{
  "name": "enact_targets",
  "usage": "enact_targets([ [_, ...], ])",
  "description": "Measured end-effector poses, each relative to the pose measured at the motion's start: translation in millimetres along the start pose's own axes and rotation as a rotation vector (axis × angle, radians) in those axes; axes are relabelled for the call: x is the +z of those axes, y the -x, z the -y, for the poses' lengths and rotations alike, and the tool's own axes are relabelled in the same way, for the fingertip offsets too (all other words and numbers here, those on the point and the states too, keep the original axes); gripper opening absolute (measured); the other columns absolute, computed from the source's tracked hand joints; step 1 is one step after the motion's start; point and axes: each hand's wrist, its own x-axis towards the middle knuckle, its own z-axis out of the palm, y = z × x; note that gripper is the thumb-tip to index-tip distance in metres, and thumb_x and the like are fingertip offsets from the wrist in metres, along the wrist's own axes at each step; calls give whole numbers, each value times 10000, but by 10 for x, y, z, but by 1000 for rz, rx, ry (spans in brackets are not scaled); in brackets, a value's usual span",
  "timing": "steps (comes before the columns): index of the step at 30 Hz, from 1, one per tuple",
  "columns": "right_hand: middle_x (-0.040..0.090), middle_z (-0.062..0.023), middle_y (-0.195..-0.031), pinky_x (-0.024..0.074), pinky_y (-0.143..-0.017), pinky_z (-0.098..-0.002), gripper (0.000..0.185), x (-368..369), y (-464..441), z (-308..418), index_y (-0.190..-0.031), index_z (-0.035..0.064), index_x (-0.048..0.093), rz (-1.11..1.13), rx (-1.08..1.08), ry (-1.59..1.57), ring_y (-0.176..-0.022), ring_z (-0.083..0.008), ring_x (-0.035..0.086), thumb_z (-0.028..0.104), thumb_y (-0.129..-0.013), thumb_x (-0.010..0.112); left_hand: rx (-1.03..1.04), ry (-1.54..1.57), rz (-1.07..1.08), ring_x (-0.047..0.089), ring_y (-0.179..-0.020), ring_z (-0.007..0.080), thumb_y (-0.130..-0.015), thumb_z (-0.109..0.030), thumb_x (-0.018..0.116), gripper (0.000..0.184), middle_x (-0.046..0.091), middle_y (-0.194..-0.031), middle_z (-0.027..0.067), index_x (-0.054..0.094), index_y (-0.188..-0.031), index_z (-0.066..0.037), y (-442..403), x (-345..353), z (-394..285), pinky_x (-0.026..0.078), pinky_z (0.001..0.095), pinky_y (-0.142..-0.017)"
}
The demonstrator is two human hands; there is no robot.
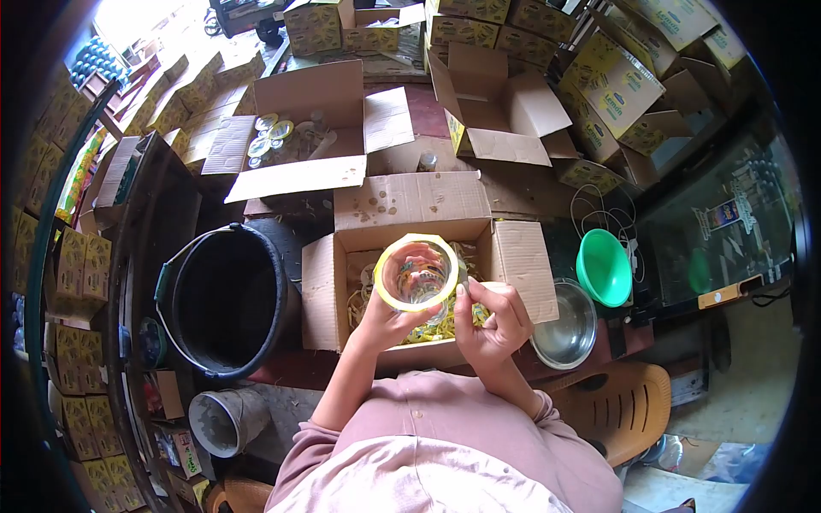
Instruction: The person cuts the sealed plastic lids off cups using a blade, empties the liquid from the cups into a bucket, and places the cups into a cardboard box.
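A clear plastic cup [417, 275] with a yellow rim is tilted so its round end faces me. My left hand [386, 321] is wrapped round the lower left side of this cup. Close to the cup's right edge, my right hand [496, 325] has thumb and forefinger pinched together; what lies between the fingertips, if anything, is too small to make out. Both hands are above an open cardboard box [410, 205] that holds a heap of yellow and clear strips or scraps [436, 332]. The cup hides part of that heap.
On the left stands a large black bucket [282, 291], above a grey pail [224, 421]. To the right are a green bowl [604, 267] and a metal bowl [568, 329]. Further back, one open box [299, 175] contains several lidded cups, beside another open box [509, 145].
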Motion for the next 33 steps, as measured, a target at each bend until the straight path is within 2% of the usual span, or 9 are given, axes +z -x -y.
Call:
enact_targets([
  [8, 564, -81, -673, 470, -516, -251, 220, 20, -58, -36, -839, 8, 615, -29, -1, 10, -574, -164, 575, -82, -641, 651, 3, -75, 54, 457, -1053, 188, -646, -63, 724, 679, 427, -1137, 91, 345, -1207, -22, -1, -4, -4, 404, 314, -892],
  [20, 553, -62, -673, 463, -522, -259, 226, 4, -117, -64, -850, 28, 617, 62, -3, 27, -587, -171, 564, -72, -651, 651, 32, -238, 121, 469, -1039, 184, -635, -70, 736, 685, 460, -1109, 91, 358, -1204, -19, -38, -117, 2, 410, 301, -874],
  [33, 568, -69, -680, 467, -532, -261, 228, 2, -115, -158, -864, 32, 625, 82, 59, -2, -588, -164, 570, -62, -658, 652, 22, -211, 182, 488, -1013, 179, -623, -59, 726, 652, 476, -1090, 87, 387, -1179, -19, -36, -95, -58, 408, 300, -878],
])
